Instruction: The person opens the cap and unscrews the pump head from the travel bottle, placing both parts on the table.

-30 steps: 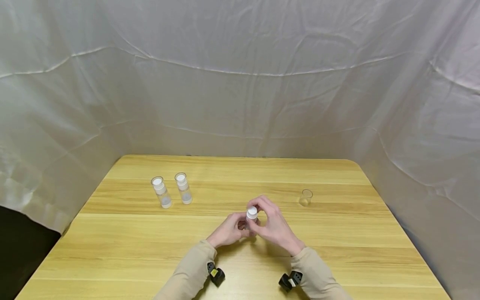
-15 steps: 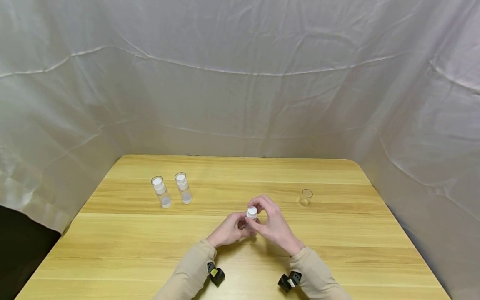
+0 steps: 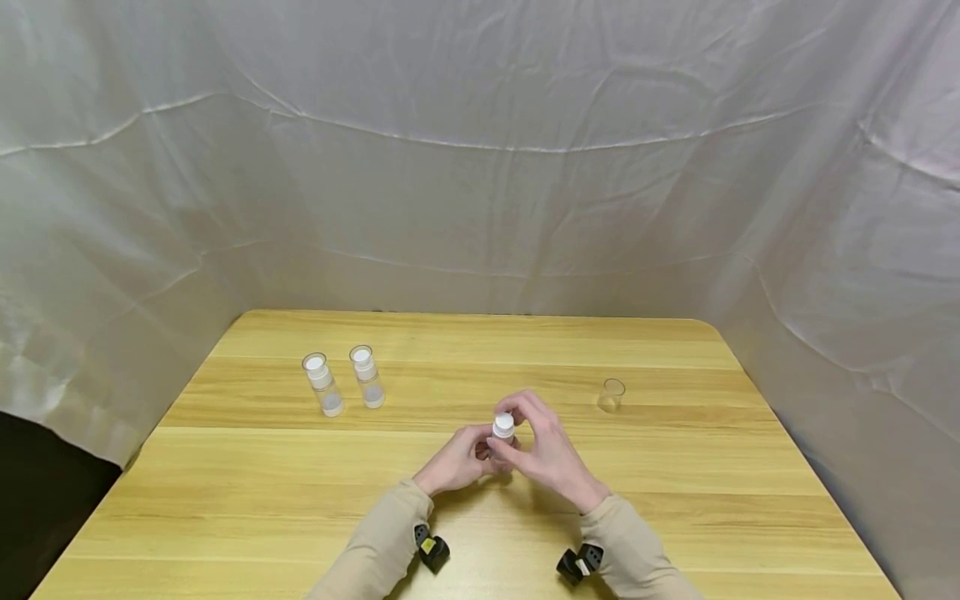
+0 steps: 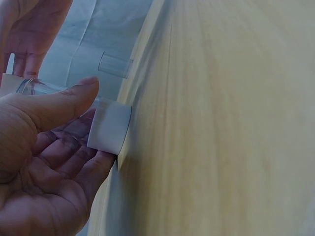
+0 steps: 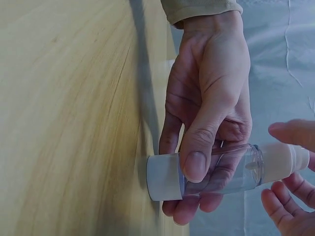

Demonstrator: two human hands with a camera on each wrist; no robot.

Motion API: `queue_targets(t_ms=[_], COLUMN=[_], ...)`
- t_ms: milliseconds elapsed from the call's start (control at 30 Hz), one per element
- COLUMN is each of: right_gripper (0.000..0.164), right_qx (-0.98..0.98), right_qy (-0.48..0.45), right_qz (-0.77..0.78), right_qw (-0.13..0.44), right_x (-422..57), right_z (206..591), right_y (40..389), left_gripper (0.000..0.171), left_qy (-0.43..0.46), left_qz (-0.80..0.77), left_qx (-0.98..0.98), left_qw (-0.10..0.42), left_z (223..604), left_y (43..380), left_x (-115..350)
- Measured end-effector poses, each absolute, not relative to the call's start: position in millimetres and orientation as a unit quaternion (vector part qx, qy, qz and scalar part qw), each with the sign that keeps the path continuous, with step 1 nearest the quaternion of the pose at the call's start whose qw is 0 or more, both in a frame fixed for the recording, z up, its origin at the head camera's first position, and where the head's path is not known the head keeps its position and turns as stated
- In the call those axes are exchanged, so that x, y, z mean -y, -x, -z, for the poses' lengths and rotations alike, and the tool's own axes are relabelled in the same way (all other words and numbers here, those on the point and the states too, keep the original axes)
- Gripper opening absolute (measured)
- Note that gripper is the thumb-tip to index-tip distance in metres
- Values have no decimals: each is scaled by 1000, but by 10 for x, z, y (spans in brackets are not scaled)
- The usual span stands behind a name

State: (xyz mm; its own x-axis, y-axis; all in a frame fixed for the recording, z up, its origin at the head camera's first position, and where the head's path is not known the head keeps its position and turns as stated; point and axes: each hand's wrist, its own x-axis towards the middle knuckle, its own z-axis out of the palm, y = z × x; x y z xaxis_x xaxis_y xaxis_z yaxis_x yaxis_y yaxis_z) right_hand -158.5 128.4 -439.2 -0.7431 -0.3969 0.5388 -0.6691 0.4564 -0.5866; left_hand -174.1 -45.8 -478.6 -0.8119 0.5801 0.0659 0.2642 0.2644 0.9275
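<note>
A clear pump bottle (image 3: 503, 428) with a white top and white base stands upright near the table's middle. My left hand (image 3: 457, 461) grips its clear body low down, thumb on one side and fingers behind. In the left wrist view the white base (image 4: 110, 127) is at or close to the tabletop; a gap cannot be ruled out. My right hand (image 3: 551, 454) holds the upper end, its curled thumb and fingers around the white pump top (image 5: 276, 162). The right palm is mostly out of the right wrist view.
Two similar bottles, one (image 3: 323, 385) beside another (image 3: 367, 377), stand at the back left with clear covers over their tops. A small transparent cap (image 3: 611, 397) sits to the right on the wooden table (image 3: 675, 517). Grey cloth (image 3: 480, 200) surrounds the table.
The right thumb has shifted slightly leftward across the bottle's upper end. Left hand, bottle and the other items stay in place.
</note>
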Motion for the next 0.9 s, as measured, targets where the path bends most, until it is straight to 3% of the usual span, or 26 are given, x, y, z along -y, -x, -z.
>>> queue_targets(t_ms=[533, 900], right_gripper=[33, 34], right_qx=[835, 824], right_qy=[-330, -313], right_qz=[-416, -434], right_qw=[146, 186], right_x=[-1301, -1292], right_z=[4374, 4391], right_y=[1583, 1604], left_gripper=[37, 30], left_qy=[-268, -268], left_qz=[-537, -541], left_qx=[-786, -784], left_qw=[148, 143], left_z=[4788, 4786], left_y=[1741, 1740], left_x=[465, 454])
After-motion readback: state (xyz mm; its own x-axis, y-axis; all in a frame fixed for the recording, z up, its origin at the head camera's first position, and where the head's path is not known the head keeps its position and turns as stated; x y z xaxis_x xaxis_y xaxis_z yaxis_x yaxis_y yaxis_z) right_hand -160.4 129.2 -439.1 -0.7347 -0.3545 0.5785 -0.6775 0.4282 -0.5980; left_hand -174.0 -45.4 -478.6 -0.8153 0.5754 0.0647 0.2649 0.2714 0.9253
